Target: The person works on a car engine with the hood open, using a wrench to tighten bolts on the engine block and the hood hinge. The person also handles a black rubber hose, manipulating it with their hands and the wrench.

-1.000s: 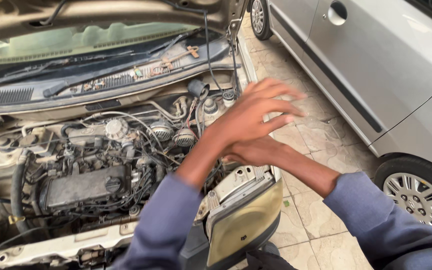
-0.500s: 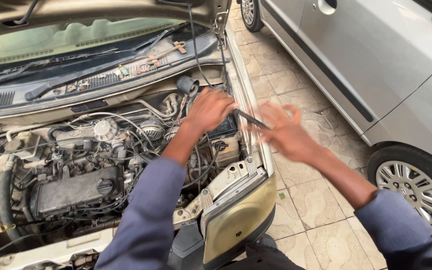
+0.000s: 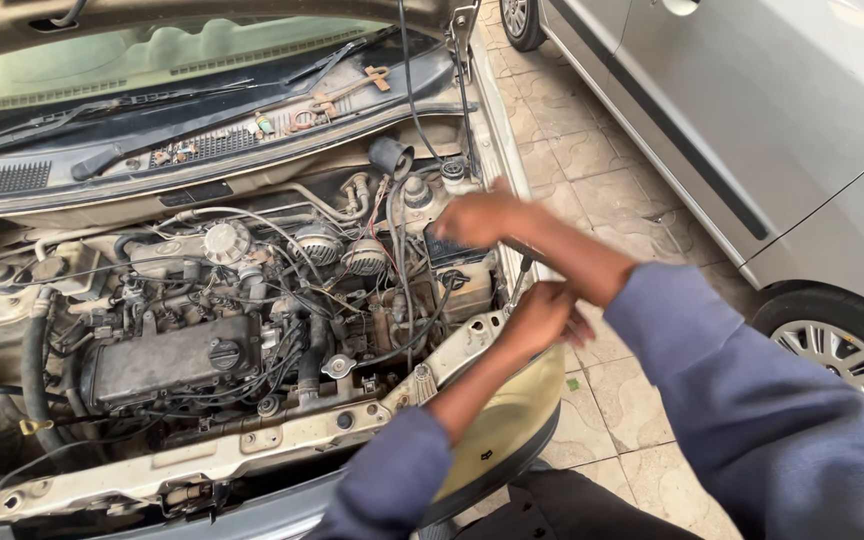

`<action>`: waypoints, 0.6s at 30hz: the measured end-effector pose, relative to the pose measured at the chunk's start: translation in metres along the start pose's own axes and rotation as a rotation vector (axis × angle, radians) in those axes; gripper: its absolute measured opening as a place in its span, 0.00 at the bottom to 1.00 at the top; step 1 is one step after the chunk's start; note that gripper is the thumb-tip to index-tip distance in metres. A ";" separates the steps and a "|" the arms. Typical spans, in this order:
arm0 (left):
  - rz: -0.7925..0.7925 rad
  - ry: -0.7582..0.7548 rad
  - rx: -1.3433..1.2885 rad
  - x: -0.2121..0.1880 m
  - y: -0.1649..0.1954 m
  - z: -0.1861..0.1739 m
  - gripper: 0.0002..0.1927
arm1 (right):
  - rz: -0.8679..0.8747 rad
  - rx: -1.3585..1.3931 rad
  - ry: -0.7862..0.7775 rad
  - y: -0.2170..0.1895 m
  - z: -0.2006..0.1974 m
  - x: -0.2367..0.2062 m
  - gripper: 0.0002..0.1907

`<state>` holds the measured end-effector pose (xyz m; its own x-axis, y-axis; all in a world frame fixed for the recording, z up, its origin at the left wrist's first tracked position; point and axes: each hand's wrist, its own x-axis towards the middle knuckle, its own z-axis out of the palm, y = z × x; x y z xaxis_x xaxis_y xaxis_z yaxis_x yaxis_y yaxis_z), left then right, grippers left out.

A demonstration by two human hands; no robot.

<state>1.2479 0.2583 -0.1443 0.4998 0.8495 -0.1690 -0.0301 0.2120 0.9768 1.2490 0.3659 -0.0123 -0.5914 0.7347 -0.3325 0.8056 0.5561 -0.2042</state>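
Arms now crossed: right hand (image 3: pixel 477 218) moved onto battery (image 3: pixel 457 262), left hand (image 3: pixel 542 315) clenched around dark tool (image 3: pixel 518 282), right grip indiscernible

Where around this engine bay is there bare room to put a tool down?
Free: the tiled floor between the open car's fender and the silver car. Crowded: the engine bay, dense with hoses and wires, and the battery corner, where the right hand and left hand work.
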 end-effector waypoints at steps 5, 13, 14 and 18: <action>0.440 0.182 0.377 0.050 -0.036 0.014 0.34 | -0.276 -0.229 0.073 -0.063 0.030 -0.062 0.17; 0.055 -1.126 0.414 -0.104 0.087 -0.057 0.24 | -0.381 -0.217 0.238 -0.024 0.028 -0.102 0.18; 0.239 -1.038 0.335 -0.115 0.117 -0.064 0.17 | -0.383 -0.203 0.257 -0.017 0.031 -0.102 0.16; 0.588 -0.357 0.647 -0.092 0.195 -0.043 0.15 | -0.402 -0.132 0.325 -0.007 0.049 -0.092 0.10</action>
<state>1.1585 0.2421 0.0560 0.7963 0.5138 0.3193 0.0713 -0.6040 0.7938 1.2997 0.2756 -0.0252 -0.8498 0.5243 0.0545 0.5144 0.8473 -0.1321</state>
